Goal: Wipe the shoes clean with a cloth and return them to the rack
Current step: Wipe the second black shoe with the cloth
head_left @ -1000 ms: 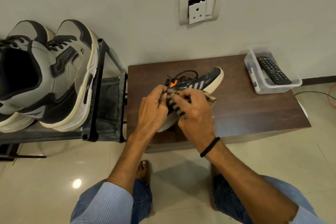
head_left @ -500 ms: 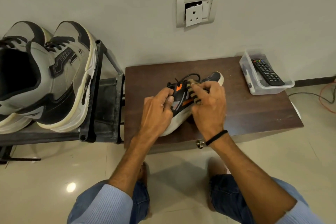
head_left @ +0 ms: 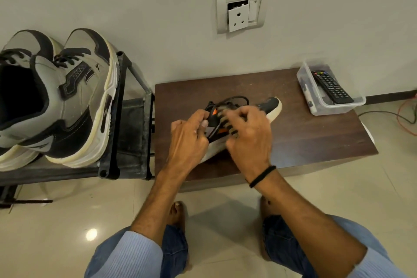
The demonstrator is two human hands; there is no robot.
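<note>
A small black shoe [head_left: 272,106] with orange marks and a white sole lies on the dark wooden table [head_left: 316,137], toe toward the back right. My left hand [head_left: 188,135] grips its heel end. My right hand [head_left: 249,131] holds a striped tan-and-black cloth [head_left: 226,123] against the shoe's side, covering most of the upper. Black laces loop out above my fingers. A pair of large grey-and-black sneakers [head_left: 74,97] stands on the black shoe rack [head_left: 126,133] at the left.
A clear plastic box [head_left: 316,106] with a TV remote [head_left: 331,87] sits at the table's back right corner. A broken wall socket [head_left: 243,9] is on the wall above. Wires run along the floor at the right. My bare feet rest on the tiled floor below.
My right hand with the cloth has moved from the shoe's heel side up over its middle, toward the toe. My left hand keeps its grip on the heel.
</note>
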